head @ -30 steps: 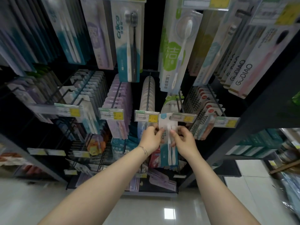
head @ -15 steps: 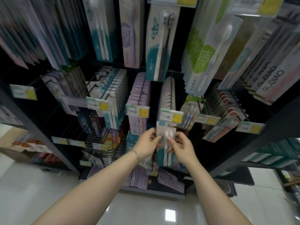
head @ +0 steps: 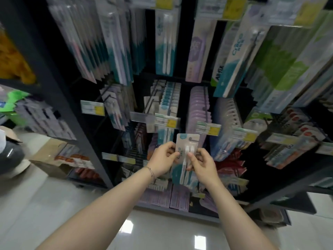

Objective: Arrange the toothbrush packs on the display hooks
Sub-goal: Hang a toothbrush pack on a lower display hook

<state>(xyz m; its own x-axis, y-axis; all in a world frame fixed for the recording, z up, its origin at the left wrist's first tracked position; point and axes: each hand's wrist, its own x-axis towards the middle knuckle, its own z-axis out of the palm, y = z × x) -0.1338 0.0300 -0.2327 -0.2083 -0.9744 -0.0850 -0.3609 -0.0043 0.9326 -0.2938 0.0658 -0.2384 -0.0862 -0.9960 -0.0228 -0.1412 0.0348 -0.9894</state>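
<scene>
Down at the centre of the rack, both hands are on one toothbrush pack (head: pixel 185 156). It is held upright in front of the hooks, just under and between two yellow-cornered price tags (head: pixel 167 121) (head: pixel 209 128). It's a tall, narrow card: pale at the top, teal towards the bottom, with teal brand lettering running down its left edge. Two white toothbrushes sit side by side under a clear blister, heads up. There's a dark mark near the top edge, and I can't tell whether that is a hook through the card.

The left hand (head: pixel 163 158) pinches the pack's left edge, fingers curled round it, with a thin bracelet (head: pixel 151 171) at the wrist. The right hand (head: pixel 203 166) grips the right edge, its thumb pressed on the front beside the brush handles.

Behind the pack hang a row of teal-and-white packs (head: pixel 170 98) and a row of lilac packs (head: pixel 198 109). Glossy pale floor (head: pixel 162 231) shows below the forearms.
</scene>
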